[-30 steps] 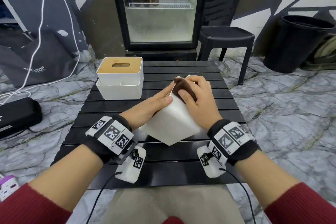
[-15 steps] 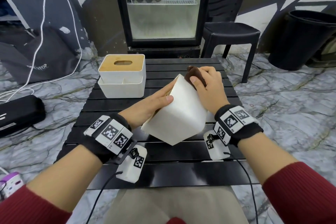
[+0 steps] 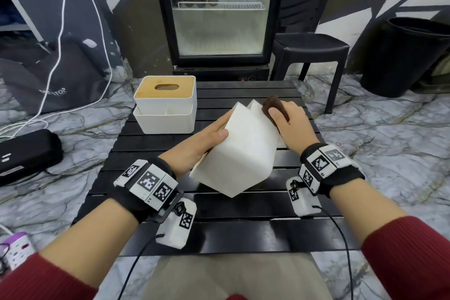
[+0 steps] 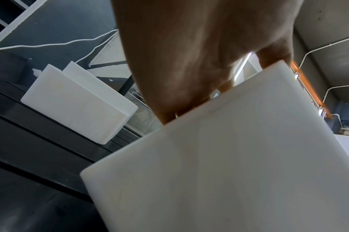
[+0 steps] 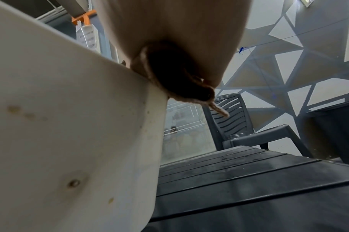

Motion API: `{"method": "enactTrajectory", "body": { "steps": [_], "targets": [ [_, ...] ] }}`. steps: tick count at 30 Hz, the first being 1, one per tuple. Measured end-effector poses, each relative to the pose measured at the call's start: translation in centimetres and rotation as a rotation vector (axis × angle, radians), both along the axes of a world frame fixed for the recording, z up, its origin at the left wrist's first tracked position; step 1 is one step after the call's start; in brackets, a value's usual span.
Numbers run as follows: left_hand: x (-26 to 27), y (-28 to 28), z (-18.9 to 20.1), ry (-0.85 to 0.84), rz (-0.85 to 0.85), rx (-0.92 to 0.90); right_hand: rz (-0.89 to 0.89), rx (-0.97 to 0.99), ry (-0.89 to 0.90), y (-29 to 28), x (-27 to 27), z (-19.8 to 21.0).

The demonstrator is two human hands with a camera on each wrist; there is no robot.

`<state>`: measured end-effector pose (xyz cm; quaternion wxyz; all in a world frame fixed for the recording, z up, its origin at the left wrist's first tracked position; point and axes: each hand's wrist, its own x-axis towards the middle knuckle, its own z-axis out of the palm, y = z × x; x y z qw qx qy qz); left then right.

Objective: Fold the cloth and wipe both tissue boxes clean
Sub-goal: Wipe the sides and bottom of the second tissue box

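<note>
- While the tilted white tissue box (image 3: 239, 151) stood on one lower corner at the middle of the black slatted table (image 3: 243, 231), the folded brown cloth (image 3: 275, 107) was pressed against its upper right face, at about 1 o'clock from the box's centre.
- Curled over the cloth, the right hand (image 3: 289, 124) held it flat to the plastic; the right wrist view showed small brown specks lower on that face.
- On the opposite side, at 9 o'clock, the left hand (image 3: 202, 146) gripped the box, thumb on the near face, fingers wrapped behind.
- Wiping well here probably meant firm, overlapping strokes down toward the specks, the left hand bracing against the push so the balanced corner did not skid.
- Off at 10 o'clock, the second tissue box (image 3: 165, 105) with the wooden lid sat flat, well apart, untouched.
</note>
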<state>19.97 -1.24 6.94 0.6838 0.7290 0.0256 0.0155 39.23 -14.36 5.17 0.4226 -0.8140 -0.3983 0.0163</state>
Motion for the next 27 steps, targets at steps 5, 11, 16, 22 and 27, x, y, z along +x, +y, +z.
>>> {"method": "enactTrajectory", "body": {
  "steps": [5,11,16,22,27],
  "targets": [
    [0.0,0.1,-0.1,0.000,0.004,-0.003,0.005,0.009,-0.022,-1.1,0.5,-0.7],
    [-0.2,0.3,-0.2,0.005,0.048,-0.012,-0.061,0.002,0.015,-3.4,0.9,-1.8],
    [-0.1,-0.1,0.1,0.001,0.046,0.012,0.006,0.163,-0.070,-4.3,-2.2,0.2],
    [0.0,-0.4,0.2,-0.007,0.051,-0.010,0.272,0.146,-0.170,-3.7,-9.0,1.2],
    [-0.2,-0.5,0.4,0.007,0.042,0.023,0.225,0.108,-0.332,-3.5,-10.9,0.2]
  ]
}}
